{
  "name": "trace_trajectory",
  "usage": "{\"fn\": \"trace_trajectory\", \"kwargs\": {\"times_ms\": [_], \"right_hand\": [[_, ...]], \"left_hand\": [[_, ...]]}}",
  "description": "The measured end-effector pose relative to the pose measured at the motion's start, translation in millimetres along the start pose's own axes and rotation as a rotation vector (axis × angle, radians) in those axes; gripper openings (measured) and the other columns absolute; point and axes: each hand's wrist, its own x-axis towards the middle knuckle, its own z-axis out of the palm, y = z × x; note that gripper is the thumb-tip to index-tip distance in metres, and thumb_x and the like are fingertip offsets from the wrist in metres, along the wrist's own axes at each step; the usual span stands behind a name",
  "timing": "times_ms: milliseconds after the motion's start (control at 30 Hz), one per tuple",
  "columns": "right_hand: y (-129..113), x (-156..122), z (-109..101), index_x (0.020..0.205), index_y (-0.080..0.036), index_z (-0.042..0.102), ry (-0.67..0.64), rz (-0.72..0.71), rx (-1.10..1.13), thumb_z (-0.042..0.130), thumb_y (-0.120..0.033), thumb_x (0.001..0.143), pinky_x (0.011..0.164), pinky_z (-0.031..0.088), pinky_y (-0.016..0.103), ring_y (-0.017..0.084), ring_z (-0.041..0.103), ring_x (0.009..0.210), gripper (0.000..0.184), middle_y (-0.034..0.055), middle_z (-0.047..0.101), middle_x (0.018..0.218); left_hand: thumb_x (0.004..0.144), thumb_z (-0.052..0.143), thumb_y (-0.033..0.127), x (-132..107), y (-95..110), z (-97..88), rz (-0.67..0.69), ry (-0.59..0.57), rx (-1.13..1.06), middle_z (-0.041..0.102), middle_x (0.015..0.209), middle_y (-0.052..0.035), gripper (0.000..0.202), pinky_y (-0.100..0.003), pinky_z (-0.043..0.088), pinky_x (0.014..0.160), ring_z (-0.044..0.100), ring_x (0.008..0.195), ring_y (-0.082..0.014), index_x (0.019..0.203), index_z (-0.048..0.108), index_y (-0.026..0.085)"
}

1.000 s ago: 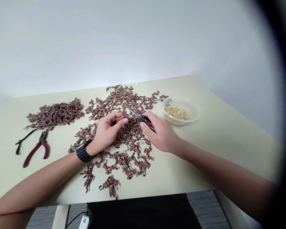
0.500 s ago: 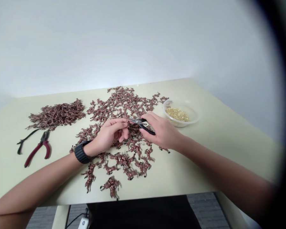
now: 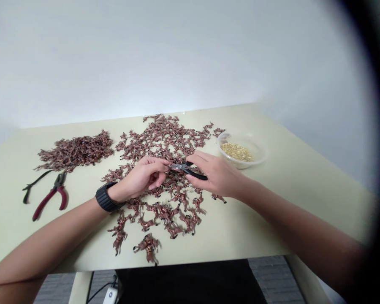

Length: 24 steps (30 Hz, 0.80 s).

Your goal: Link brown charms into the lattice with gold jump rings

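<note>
Right hand (image 3: 215,175): gripping black-handled pliers (image 3: 191,171), now swung level, tips come to my left fingers (image 3: 163,165).
Left hand (image 3: 139,177): curled; any held piece too small to tell.
Place: above scattered brown figures (image 3: 177,198), mid-worktop (image 3: 240,219).

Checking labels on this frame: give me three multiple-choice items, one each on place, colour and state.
1. Where is the black watch?
A) Right wrist
B) Left wrist
C) Inside the bowl

2. What colour are the handles of the pliers on the table?
A) Blue
B) Yellow
C) Red

3. What is the right hand doing with the small black-handled pliers?
A) Holding them
B) Leaving them untouched
C) Pushing them into the bowl

Answers:
1. B, the strap wraps the left wrist.
2. C, both handles show red.
3. A, the hand closes round the black handles.
</note>
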Motion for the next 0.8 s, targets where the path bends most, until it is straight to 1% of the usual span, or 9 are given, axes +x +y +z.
{"fn": "trace_trajectory", "kwargs": {"times_ms": [133, 267, 433, 533, 567, 600, 667, 733, 800], "right_hand": [[0, 0, -1, 0.122, -0.017, 0.058, -0.012, -0.005, 0.012, 0.050, -0.048, 0.102, 0.063, 0.039, 0.030, 0.017, 0.055, 0.077, 0.038, 0.0066, 0.062, 0.101], [0, 0, -1, 0.118, -0.017, 0.059, 0.008, -0.012, 0.027, 0.050, -0.046, 0.102, 0.062, 0.038, 0.030, 0.016, 0.053, 0.074, 0.034, 0.0064, 0.061, 0.097], [-3, 0, -1, 0.115, -0.019, 0.059, 0.035, 0.021, 0.034, 0.049, -0.045, 0.101, 0.061, 0.037, 0.031, 0.017, 0.052, 0.072, 0.031, 0.0070, 0.061, 0.098], [-7, -1, 1, 0.115, -0.020, 0.058, 0.054, 0.051, 0.044, 0.048, -0.046, 0.102, 0.064, 0.039, 0.033, 0.019, 0.054, 0.075, 0.030, 0.0081, 0.062, 0.101], [-8, -1, 2, 0.115, -0.020, 0.057, 0.069, 0.063, 0.053, 0.047, -0.045, 0.102, 0.065, 0.039, 0.033, 0.019, 0.054, 0.076, 0.030, 0.0082, 0.062, 0.100], [-9, -1, 3, 0.115, -0.020, 0.057, 0.085, 0.077, 0.066, 0.047, -0.045, 0.102, 0.066, 0.040, 0.033, 0.020, 0.055, 0.077, 0.029, 0.0082, 0.062, 0.100], [-12, -2, 7, 0.115, -0.021, 0.056, 0.129, 0.105, 0.098, 0.047, -0.043, 0.103, 0.068, 0.041, 0.034, 0.021, 0.057, 0.080, 0.028, 0.0082, 0.063, 0.101], [-14, -2, 11, 0.115, -0.021, 0.056, 0.182, 0.136, 0.128, 0.048, -0.042, 0.102, 0.070, 0.043, 0.034, 0.022, 0.059, 0.085, 0.026, 0.0086, 0.063, 0.103], [-16, -1, 14, 0.115, -0.021, 0.055, 0.227, 0.157, 0.147, 0.049, -0.042, 0.102, 0.072, 0.044, 0.034, 0.023, 0.060, 0.088, 0.025, 0.0087, 0.064, 0.105]], "left_hand": [[0.092, 0.059, 0.022, 0, 2, 0.3, -0.014, -0.045, 0.000, 0.057, 0.047, 0.0006, 0.021, -0.023, 0.022, 0.040, 0.034, 0.034, -0.0062, 0.086, 0.075, 0.009], [0.097, 0.049, 0.028, 2, 3, -4.1, -0.069, -0.133, -0.120, 0.059, 0.051, -0.0016, 0.032, -0.024, 0.025, 0.041, 0.039, 0.037, -0.0087, 0.092, 0.074, 0.009], [0.096, 0.052, 0.034, 7, 2, -15.1, -0.185, -0.216, -0.293, 0.062, 0.057, -0.0057, 0.037, -0.025, 0.032, 0.046, 0.046, 0.044, -0.0097, 0.076, 0.073, 0.011], [0.096, 0.054, 0.037, 7, 3, -16.7, -0.205, -0.242, -0.327, 0.059, 0.057, -0.0061, 0.043, -0.026, 0.032, 0.044, 0.040, 0.043, -0.0090, 0.065, 0.070, 0.012], [0.096, 0.055, 0.035, 6, 4, -15.8, -0.194, -0.233, -0.335, 0.057, 0.058, -0.0049, 0.039, -0.025, 0.032, 0.044, 0.037, 0.043, -0.0083, 0.068, 0.071, 0.012], [0.096, 0.057, 0.033, 5, 5, -14.3, -0.178, -0.219, -0.345, 0.057, 0.060, -0.0033, 0.032, -0.025, 0.031, 0.043, 0.035, 0.043, -0.0076, 0.077, 0.074, 0.013], [0.096, 0.060, 0.028, 4, 8, -9.5, -0.135, -0.190, -0.372, 0.055, 0.063, 0.0000, 0.021, -0.023, 0.033, 0.045, 0.033, 0.043, -0.0063, 0.102, 0.075, 0.016], [0.097, 0.061, 0.026, 3, 9, -3.3, -0.075, -0.173, -0.393, 0.054, 0.066, 0.0016, 0.029, -0.021, 0.036, 0.048, 0.035, 0.046, -0.0059, 0.123, 0.070, 0.018], [0.098, 0.063, 0.025, 1, 10, 3.8, -0.013, -0.153, -0.399, 0.057, 0.071, 0.0011, 0.034, -0.020, 0.038, 0.051, 0.039, 0.049, -0.0054, 0.131, 0.067, 0.017]]}}
